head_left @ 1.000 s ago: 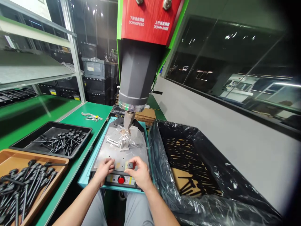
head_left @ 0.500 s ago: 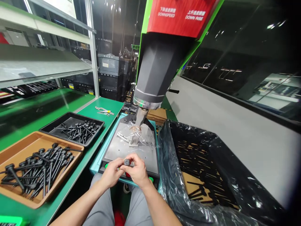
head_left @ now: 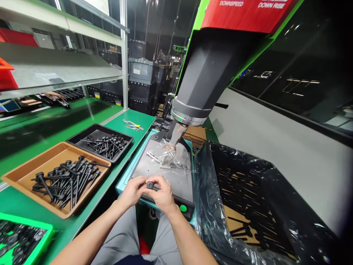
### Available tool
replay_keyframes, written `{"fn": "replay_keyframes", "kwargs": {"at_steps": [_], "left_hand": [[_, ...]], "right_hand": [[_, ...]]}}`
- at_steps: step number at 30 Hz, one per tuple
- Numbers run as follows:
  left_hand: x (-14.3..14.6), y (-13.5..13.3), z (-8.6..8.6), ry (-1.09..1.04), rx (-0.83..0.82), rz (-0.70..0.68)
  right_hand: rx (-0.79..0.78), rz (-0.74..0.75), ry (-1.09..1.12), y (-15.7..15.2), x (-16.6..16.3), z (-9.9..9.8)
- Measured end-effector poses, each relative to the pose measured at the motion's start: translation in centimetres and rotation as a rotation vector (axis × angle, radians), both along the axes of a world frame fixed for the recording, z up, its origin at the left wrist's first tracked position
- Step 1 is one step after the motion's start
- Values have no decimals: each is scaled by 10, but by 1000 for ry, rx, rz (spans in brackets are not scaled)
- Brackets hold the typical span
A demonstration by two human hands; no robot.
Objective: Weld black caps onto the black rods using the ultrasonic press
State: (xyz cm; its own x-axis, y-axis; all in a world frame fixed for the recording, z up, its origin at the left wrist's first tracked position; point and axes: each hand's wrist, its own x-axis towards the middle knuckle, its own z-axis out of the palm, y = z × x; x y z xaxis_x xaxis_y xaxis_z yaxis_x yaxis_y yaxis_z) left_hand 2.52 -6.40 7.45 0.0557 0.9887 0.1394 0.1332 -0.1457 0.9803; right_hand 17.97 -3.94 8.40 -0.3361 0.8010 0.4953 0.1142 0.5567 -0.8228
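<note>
A small black plastic knob (head_left: 149, 184) with a round mark at its centre is pinched between the fingertips of both hands. My left hand (head_left: 134, 192) is closed on its left side. From the right, my right hand (head_left: 163, 195) grips it too, thumb and fingers together. A short dark piece shows by the right fingers, but the rest of the part is hidden. Both hands are above the front edge of the press machine's metal plate (head_left: 143, 167). Beyond them, clear plastic film (head_left: 180, 156) covers a fixture under the machine's tapered head (head_left: 176, 134).
To the left, a brown tray (head_left: 20, 175) and a black tray (head_left: 75, 139) hold black knob-headed rods. A green bin (head_left: 45, 239) holds black parts. Pliers (head_left: 134, 125) lie farther back. A plastic-lined box (head_left: 205, 187) of rods stands right. A green button (head_left: 183, 208) is near my right wrist.
The view has turned left, so the scene sits farther right and the green bin shows more. Both hands still hold the knob, its face turned slightly. A hand has appeared far left, beneath the shelf.
</note>
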Motion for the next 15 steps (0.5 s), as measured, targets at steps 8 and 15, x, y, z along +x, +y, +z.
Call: {"fn": "replay_keyframes", "kwargs": {"at_steps": [8,15], "left_hand": [[-47,-25,-10,-454,-280,238],[-97,-50,-8,-647,-347,443]], "right_hand": [[-200,59,141,3,-7,-14],[-311,95,119,1,4,-39]]}}
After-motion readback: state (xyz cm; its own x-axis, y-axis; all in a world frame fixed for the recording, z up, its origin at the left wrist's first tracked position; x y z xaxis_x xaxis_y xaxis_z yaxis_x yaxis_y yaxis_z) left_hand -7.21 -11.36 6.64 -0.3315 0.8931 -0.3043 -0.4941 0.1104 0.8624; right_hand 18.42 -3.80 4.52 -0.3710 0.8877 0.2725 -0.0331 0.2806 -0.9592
